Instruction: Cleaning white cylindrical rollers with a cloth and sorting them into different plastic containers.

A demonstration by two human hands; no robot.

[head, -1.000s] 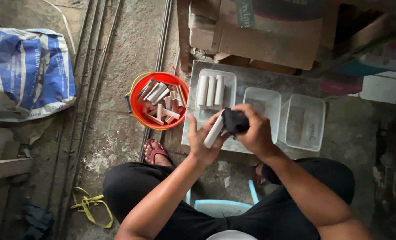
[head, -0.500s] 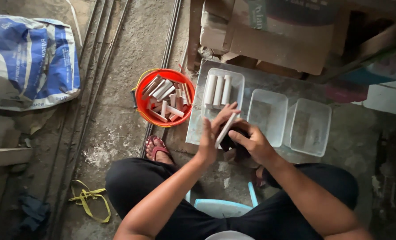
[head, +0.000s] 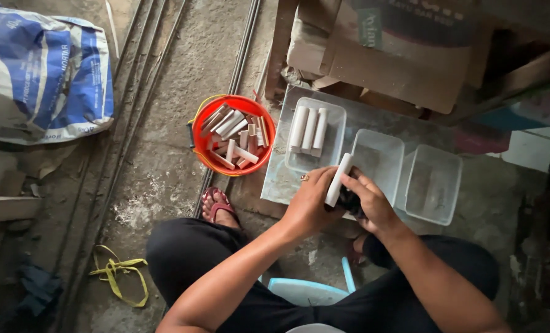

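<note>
Big blue-white sack (head: 43, 71) lies far left on floor. Orange bucket (head: 233, 135) w/ short sticks stands just beside clear tray (head: 317, 132) holding 3 white rods. Left hand (head: 309, 206), fingers clamped on white rod (head: 339, 180), over middle tray (head: 378, 157). Right hand (head: 370, 203) fingers closed on dark object (head: 349, 200), touching rod.

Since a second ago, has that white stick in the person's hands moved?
Yes. The white stick was below the left clear tray holding three sticks; now it is nearer the middle tray, to the right.
</note>
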